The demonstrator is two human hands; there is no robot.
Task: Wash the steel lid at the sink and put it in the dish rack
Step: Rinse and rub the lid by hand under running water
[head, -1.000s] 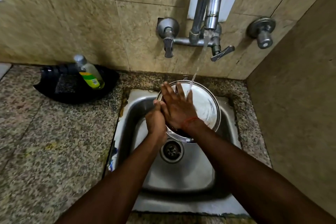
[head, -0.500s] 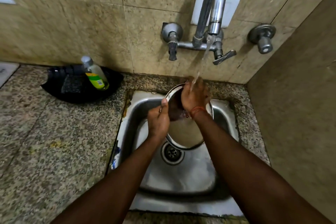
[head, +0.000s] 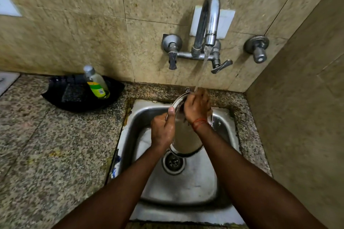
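Note:
The round steel lid [head: 186, 139] is held tilted over the steel sink [head: 188, 188], its inner face towards me. My left hand [head: 162, 130] grips its left rim, thumb on the edge. My right hand [head: 197, 107] presses on the lid's upper part, fingers curled over the top rim, right under the stream of water from the tap [head: 209, 24]. A red thread circles my right wrist. The lid's upper half is hidden behind my right hand.
A black tray [head: 78, 96] with a dish-soap bottle [head: 96, 83] sits on the granite counter [head: 46, 145] at the back left. Tiled walls close the back and right. The drain [head: 173, 162] lies below the lid. Two tap handles flank the spout.
The lid has tipped from facing me flat to more upright. My right hand slid from its centre up to the top rim under the water. The camera has pitched down.

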